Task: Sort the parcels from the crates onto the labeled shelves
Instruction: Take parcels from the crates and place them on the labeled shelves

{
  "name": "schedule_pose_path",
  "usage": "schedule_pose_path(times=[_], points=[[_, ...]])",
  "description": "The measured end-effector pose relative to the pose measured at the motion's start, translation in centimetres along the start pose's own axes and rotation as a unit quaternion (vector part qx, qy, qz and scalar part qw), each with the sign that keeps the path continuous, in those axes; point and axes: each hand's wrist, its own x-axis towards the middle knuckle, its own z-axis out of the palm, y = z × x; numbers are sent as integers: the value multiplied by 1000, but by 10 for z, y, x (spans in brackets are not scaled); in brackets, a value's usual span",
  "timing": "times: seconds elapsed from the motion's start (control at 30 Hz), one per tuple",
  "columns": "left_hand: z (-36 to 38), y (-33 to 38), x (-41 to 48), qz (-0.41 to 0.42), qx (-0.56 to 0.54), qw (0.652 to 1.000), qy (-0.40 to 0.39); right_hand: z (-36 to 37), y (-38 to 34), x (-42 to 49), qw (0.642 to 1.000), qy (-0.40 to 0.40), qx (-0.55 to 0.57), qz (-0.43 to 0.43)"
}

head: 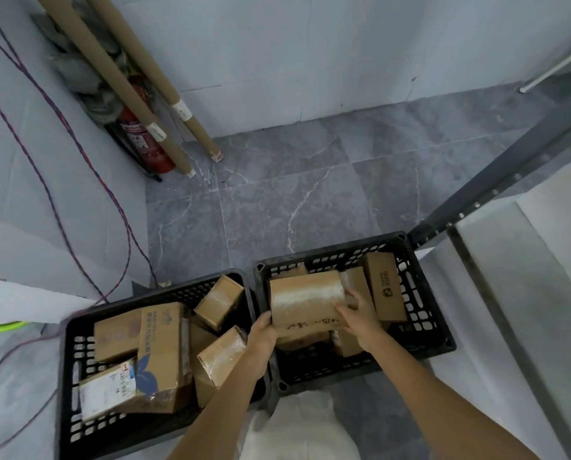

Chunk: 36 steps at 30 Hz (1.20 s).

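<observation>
taped parcel btwn both hands, L fingers on near-left edge, R fingers on right side

Printing on the parcels and the fire extinguisher is too blurred to read.

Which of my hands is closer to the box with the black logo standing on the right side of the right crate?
Right. The right hand holds the right edge of the taped parcel, beside the logo box; the left hand holds its left edge, farther away.
</observation>
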Motion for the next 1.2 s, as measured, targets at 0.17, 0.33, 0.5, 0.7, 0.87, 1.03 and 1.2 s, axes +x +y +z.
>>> schedule_pose_path(times=[0.17,0.33,0.5,0.7,0.87,1.03,1.2], points=[[1,108,-121,126,16,992,6,-44,-100,-111,996,18,50,-67],[6,242,-265,240,56,969,11,-97,-226,-239,985,38,102,-131],[18,354,-406,369,9,929,20,-157,-336,-365,961,55,111,-246],[26,432,-520,537,-1,843,-7,-217,-399,-478,914,58,123,-383],[36,448,-574,545,-24,833,-98,-244,-405,-541,882,86,205,-416],[44,444,-597,508,-50,837,-195,-252,-379,-583,852,131,221,-457],[56,443,-617,434,22,851,-294,-251,-342,-615,825,211,255,-458]])
